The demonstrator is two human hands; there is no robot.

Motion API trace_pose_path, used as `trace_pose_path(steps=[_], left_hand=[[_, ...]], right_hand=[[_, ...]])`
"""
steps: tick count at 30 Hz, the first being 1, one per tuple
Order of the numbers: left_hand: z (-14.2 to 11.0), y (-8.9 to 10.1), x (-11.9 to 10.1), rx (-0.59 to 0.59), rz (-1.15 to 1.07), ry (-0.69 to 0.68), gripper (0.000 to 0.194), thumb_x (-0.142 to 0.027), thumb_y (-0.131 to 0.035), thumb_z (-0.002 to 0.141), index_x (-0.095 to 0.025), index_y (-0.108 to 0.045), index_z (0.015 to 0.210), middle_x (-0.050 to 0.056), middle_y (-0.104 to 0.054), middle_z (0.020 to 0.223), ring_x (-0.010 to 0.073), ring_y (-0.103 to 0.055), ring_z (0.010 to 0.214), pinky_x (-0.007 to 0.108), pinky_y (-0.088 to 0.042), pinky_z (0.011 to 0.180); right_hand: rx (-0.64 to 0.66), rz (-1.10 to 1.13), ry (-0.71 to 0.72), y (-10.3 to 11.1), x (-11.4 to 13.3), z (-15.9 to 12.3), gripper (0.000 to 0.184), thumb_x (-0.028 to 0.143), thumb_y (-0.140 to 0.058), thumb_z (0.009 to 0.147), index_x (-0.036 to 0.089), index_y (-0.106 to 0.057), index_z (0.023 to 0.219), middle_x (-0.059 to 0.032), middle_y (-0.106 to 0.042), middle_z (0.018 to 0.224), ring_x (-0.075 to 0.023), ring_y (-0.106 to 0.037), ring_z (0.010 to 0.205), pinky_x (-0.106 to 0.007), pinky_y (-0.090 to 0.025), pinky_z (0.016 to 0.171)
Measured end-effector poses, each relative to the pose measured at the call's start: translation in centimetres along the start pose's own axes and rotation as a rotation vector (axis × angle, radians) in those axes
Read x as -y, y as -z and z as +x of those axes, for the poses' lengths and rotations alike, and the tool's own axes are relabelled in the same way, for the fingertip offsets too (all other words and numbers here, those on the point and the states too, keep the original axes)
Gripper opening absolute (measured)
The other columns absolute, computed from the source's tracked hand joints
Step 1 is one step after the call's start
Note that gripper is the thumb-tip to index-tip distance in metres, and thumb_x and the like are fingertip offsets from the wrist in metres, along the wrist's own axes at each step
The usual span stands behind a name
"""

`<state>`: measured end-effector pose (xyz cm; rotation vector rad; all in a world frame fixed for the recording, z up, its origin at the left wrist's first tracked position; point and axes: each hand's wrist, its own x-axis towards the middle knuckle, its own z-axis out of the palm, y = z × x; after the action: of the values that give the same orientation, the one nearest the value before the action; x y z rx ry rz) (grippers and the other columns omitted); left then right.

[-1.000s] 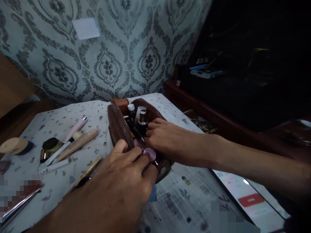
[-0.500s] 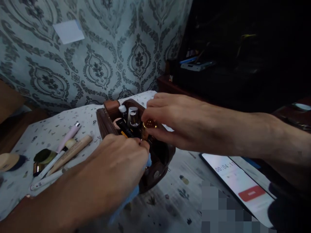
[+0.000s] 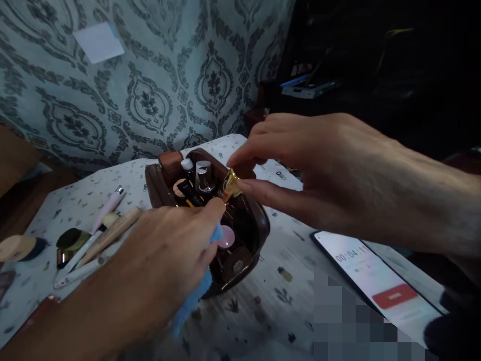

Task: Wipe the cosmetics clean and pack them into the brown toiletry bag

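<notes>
A brown toiletry bag point(image 3: 263, 220) stands unzipped on the table. Between the thumb and fingers of my right hand point(image 3: 300, 165), at its far right rim, is a small golden bottle point(image 3: 232, 183), clear and shiny; its lower part is hard to make out. My left hand point(image 3: 173, 240) reaches over the near left side, fingers closed on a light blue cloth point(image 3: 193, 298), its fingertip close to the bottle. Inside the bag show a silver-capped bottle point(image 3: 205, 180), a white-capped bottle point(image 3: 187, 168), a black tube point(image 3: 190, 190) and a round pink lid point(image 3: 227, 236).
Left of the bag lie a beige tube point(image 3: 110, 234), a pink pen-like tube point(image 3: 107, 208), a dark green-lidded jar point(image 3: 73, 239) and a beige-topped jar point(image 3: 18, 247). A phone point(image 3: 376, 281) running a timer lies at the right. Patterned wallpaper point(image 3: 150, 100) is behind.
My right hand has come up out of the bag with the golden bottle. My left hand, earlier at the bag's near rim, now shows the blue cloth, and the pink lid is visible again.
</notes>
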<state>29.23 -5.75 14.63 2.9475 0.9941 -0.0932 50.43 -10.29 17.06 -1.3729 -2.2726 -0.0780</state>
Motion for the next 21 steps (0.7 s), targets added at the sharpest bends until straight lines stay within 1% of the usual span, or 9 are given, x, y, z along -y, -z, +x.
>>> trace_pose_path(steps=[2, 4, 6, 9, 11, 14, 17, 21], left_hand=[[-1.5, -0.2, 0.9, -0.049, -0.086, -0.015, 0.017, -0.028, -0.045, 0.094, -0.026, -0.057, 0.106, -0.002, -0.068, 0.080, 0.0164, -0.063, 0.064, 0.026, -0.045, 0.061], [-2.9, -0.4, 1.4, -0.084, -0.153, -0.010, 0.016, -0.028, -0.044, 0.094, -0.027, -0.057, 0.103, -0.002, -0.068, 0.083, 0.0161, -0.062, 0.066, 0.026, -0.043, 0.059], [-3.9, -0.5, 1.5, -0.129, -0.198, 0.018, 0.016, -0.027, -0.043, 0.094, -0.026, -0.058, 0.100, -0.001, -0.068, 0.082, 0.0173, -0.062, 0.068, 0.026, -0.042, 0.058], [-4.5, -0.6, 1.4, -0.174, -0.254, 0.043, 0.016, -0.028, -0.043, 0.095, -0.026, -0.059, 0.098, -0.001, -0.067, 0.082, 0.0182, -0.063, 0.071, 0.026, -0.043, 0.058], [-4.5, -0.7, 1.4, -0.192, -0.278, 0.036, 0.015, -0.027, -0.044, 0.095, -0.025, -0.059, 0.098, -0.001, -0.067, 0.083, 0.0177, -0.062, 0.071, 0.026, -0.043, 0.059], [-4.5, -0.9, 1.6, -0.228, -0.308, 0.020, 0.015, -0.024, -0.045, 0.093, -0.025, -0.059, 0.097, 0.000, -0.067, 0.084, 0.0174, -0.062, 0.071, 0.026, -0.042, 0.058], [-4.8, -1.2, 1.9, -0.247, -0.341, 0.015, 0.015, -0.022, -0.045, 0.092, -0.025, -0.059, 0.098, -0.001, -0.068, 0.084, 0.0174, -0.062, 0.070, 0.026, -0.043, 0.057], [-5.4, -1.6, 2.1, -0.262, -0.362, 0.011, 0.015, -0.021, -0.045, 0.093, -0.026, -0.059, 0.098, -0.002, -0.068, 0.084, 0.0168, -0.063, 0.070, 0.026, -0.043, 0.057]], right_hand=[[-0.007, 0.024, 0.004, -0.1, 0.3, -0.4, 0.025, 0.036, -0.049, 0.100, 0.023, -0.069, 0.099, -0.0010, -0.065, 0.087, -0.0135, -0.060, 0.074, -0.031, -0.046, 0.064], [-0.003, 0.078, 0.036, -0.5, 0.7, -0.7, 0.023, 0.039, -0.051, 0.100, 0.024, -0.069, 0.101, -0.0007, -0.066, 0.089, -0.0137, -0.059, 0.073, -0.030, -0.045, 0.063], [0.045, 0.161, 0.075, -1.1, 1.2, -0.9, 0.021, 0.038, -0.053, 0.099, 0.024, -0.068, 0.102, -0.0014, -0.066, 0.092, -0.0147, -0.059, 0.077, -0.030, -0.047, 0.064], [0.145, 0.240, 0.134, -2.6, 1.8, -0.8, 0.018, 0.028, -0.049, 0.101, 0.021, -0.066, 0.101, -0.0038, -0.065, 0.098, -0.0166, -0.059, 0.087, -0.032, -0.048, 0.073], [0.190, 0.217, 0.191, -3.7, 2.0, -0.5, 0.018, 0.022, -0.047, 0.101, 0.018, -0.065, 0.101, -0.0056, -0.064, 0.099, -0.0178, -0.058, 0.090, -0.034, -0.047, 0.080], [0.194, 0.138, 0.284, -5.1, 1.7, -0.2, 0.018, 0.016, -0.047, 0.099, 0.017, -0.065, 0.098, -0.0059, -0.064, 0.095, -0.0198, -0.056, 0.090, -0.039, -0.044, 0.088], [0.188, 0.074, 0.339, -5.9, 1.2, -0.1, 0.015, 0.016, -0.049, 0.097, 0.018, -0.064, 0.096, -0.0054, -0.063, 0.092, -0.0212, -0.055, 0.088, -0.040, -0.042, 0.088], [0.258, 0.028, 0.378, -6.3, 0.8, 0.3, 0.013, 0.014, -0.051, 0.095, 0.018, -0.064, 0.093, -0.0056, -0.063, 0.091, -0.0214, -0.053, 0.086, -0.039, -0.040, 0.084]])
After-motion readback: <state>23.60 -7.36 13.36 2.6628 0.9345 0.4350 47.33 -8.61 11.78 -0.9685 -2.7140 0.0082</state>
